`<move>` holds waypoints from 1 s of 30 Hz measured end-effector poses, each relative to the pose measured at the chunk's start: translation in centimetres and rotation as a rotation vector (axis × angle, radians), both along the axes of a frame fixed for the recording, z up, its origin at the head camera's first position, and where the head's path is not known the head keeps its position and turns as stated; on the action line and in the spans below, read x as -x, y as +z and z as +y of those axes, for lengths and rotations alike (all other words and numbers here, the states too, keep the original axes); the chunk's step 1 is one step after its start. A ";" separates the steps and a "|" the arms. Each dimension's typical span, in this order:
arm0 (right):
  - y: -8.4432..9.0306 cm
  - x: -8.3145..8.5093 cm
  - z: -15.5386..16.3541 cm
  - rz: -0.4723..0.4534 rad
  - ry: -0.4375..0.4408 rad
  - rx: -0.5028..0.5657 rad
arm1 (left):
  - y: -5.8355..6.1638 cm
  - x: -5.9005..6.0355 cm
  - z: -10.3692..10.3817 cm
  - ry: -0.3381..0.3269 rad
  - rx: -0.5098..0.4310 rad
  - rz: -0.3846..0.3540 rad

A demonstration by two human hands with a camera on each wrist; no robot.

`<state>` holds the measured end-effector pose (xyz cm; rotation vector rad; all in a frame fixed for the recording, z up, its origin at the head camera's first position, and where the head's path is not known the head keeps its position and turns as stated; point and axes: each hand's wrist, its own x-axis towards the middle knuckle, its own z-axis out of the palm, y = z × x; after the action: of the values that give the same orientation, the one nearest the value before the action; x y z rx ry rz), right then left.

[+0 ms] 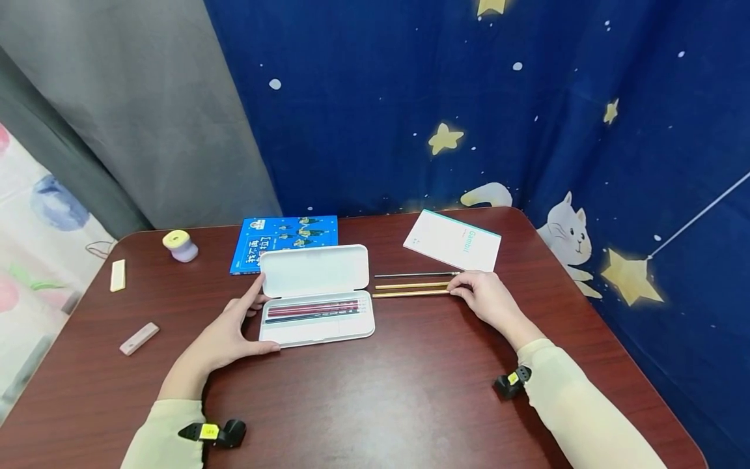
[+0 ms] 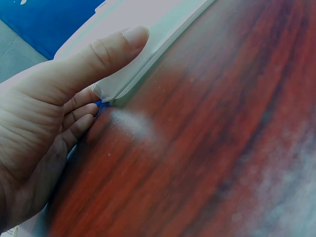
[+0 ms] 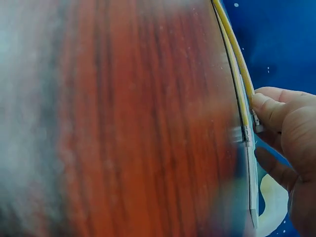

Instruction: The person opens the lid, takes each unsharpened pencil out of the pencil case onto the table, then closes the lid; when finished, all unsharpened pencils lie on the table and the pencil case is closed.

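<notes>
A white pencil case (image 1: 321, 334) lies with its lid (image 1: 314, 271) raised, and several red and dark pencils (image 1: 310, 311) rest in its tray. My left hand (image 1: 225, 335) holds the case at its left end, thumb at the near corner and index finger by the lid. To the right of the case, my right hand (image 1: 485, 301) pinches the right end of the nearest yellow pencil (image 1: 407, 294) between thumb and fingers. Another yellow pencil (image 1: 404, 285) and a dark pencil (image 1: 410, 275) lie parallel just behind it. The right wrist view shows the held yellow pencil (image 3: 238, 44) at the fingertips.
Behind the case lies a blue book (image 1: 287, 233), partly covered by the lid. A white notebook (image 1: 451, 241) sits beyond the right hand. At left are a yellow-topped spool-shaped thing (image 1: 180, 245), a small cream block (image 1: 118, 275) and a pinkish bar (image 1: 139, 339). Curtains hang behind the table.
</notes>
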<state>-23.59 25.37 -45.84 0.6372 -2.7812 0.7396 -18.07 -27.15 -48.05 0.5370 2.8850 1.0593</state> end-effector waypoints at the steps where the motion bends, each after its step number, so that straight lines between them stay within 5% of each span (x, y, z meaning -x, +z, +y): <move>1: 0.0 0.0 0.1 0.004 -0.004 -0.016 | 0.0 0.0 0.0 -0.001 -0.001 -0.001; 12: -0.2 -0.1 0.2 0.016 -0.061 -0.130 | 0.0 0.1 0.0 -0.005 -0.003 0.000; 30: -0.2 -0.2 0.1 0.012 -0.087 -0.145 | -0.1 0.1 -0.1 -0.008 -0.008 -0.002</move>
<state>-23.42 25.43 -46.06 0.5386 -2.8497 0.5191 -18.16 -27.28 -48.19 0.5464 2.8754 1.0705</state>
